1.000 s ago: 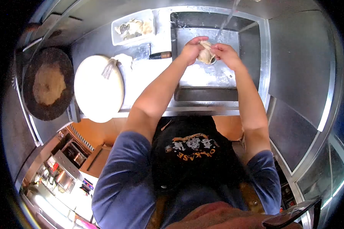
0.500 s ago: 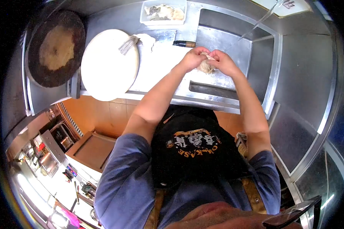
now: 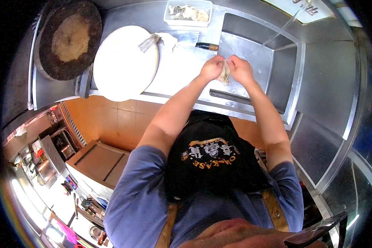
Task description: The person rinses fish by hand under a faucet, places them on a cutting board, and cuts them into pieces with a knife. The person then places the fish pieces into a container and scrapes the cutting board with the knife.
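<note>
My left hand (image 3: 213,68) and my right hand (image 3: 239,68) are close together above the steel sink top. Both have their fingers pinched on a small pale, limp piece (image 3: 224,75), which hangs down between them; what it is made of I cannot make out. Just behind my left hand lies a cleaver with a dark handle and a light wooden end (image 3: 207,46). A crumpled white cloth (image 3: 168,40) rests left of the cleaver blade. Further back, a clear plastic tub (image 3: 188,23) holds several pale and dark pieces.
A round white board (image 3: 124,64) stands at the left, with a greyish flat-ended tool (image 3: 148,43) on its edge. Beyond it is a dark round wooden block (image 3: 53,45). Water runs from above into the sink (image 3: 277,70) at the right.
The pale piece now hangs lower and narrower between my hands, with its top edge stretched between the fingers. The whole view has shifted slightly.
</note>
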